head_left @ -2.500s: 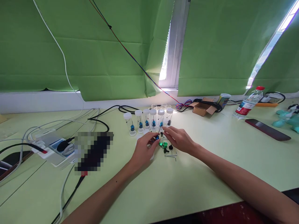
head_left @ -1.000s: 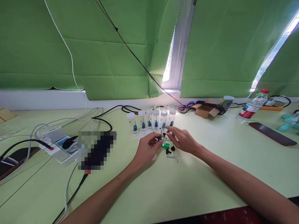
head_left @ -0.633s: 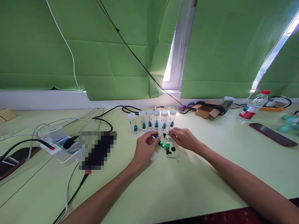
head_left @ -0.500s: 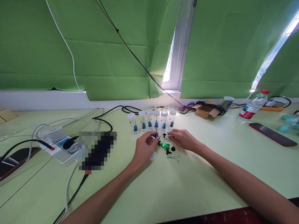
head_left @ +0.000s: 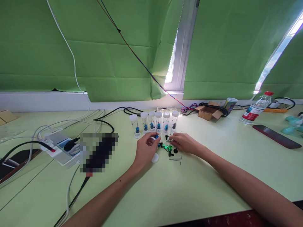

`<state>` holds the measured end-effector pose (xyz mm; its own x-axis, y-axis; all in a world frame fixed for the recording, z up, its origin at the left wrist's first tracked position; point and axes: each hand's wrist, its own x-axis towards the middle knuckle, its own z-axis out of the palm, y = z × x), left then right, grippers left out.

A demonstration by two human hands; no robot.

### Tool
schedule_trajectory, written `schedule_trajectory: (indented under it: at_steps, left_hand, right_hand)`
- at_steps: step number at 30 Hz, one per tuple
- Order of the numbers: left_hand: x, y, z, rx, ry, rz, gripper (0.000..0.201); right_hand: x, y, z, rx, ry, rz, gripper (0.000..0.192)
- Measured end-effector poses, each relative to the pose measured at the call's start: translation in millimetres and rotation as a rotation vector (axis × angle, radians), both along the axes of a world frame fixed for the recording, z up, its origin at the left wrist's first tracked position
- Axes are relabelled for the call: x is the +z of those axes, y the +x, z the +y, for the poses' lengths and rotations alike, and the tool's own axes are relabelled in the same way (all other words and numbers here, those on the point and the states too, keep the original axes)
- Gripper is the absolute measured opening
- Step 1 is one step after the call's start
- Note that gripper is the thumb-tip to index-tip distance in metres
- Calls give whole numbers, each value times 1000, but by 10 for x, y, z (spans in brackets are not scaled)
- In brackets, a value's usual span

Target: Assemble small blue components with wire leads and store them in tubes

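Note:
My left hand (head_left: 146, 147) is closed, pinching a small blue part (head_left: 157, 136) with a thin dark rod rising from it. Just right of it, my right hand (head_left: 184, 142) has its fingers drawn together low over the table, by some thin metal pieces (head_left: 168, 141); what they grip is too small to make out. Between the hands lie a green part (head_left: 167, 147) and a black knob-like piece (head_left: 175, 151). Two L-shaped hex keys (head_left: 176, 159) rest nearer to me. Beside my left wrist is a white round cap (head_left: 155, 158).
Several clear tubes with white caps (head_left: 133, 117) stand behind my hands, blue parts inside. On the left are a power strip (head_left: 68, 157) and cables. To the right are an open cardboard box (head_left: 208, 113), a can (head_left: 229, 105), a water bottle (head_left: 257, 108) and a dark phone-like slab (head_left: 276, 136).
My left hand has shifted slightly left with the blue part. The right hand has dropped a little, its fingers now lower beside the thin metal pieces.

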<state>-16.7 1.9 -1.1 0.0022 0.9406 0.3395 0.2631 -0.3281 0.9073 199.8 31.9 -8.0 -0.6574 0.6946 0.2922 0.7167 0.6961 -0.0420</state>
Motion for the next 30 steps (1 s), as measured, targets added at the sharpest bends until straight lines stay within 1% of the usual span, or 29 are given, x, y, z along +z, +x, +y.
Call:
schedule_trajectory:
  at_steps: [4,8,11,13,15,18,23,30]
  left_hand:
    - [27,0,-7,26,3,2,28]
    - [15,-5,1,37,2,-15,28]
    - [-1,-9,5,37,-4,-20,29]
    - [-5,-9,4,38,-2,-19,30]
    - [-3,-7,2,39,0,-15,29]
    - [-3,-1,0,43,-1,-7,29]
    - [-17,6,1,37,5,15,27]
    - [-18,10,11,29,8,17,26]
  right_hand:
    - [-16,11,18,-4,20,5,20]
    - [-8,-12,-11,1,112,55,26]
    - [28,-72,-83,57,192,113,33]
    - [51,-121,-136,139,221,131,33]
    - [66,-161,-177,226,214,133,33]
    - [70,-188,-208,278,149,127,36]
    - [55,-168,-208,257,57,101,40]
    - [32,-162,-193,225,49,100,35]
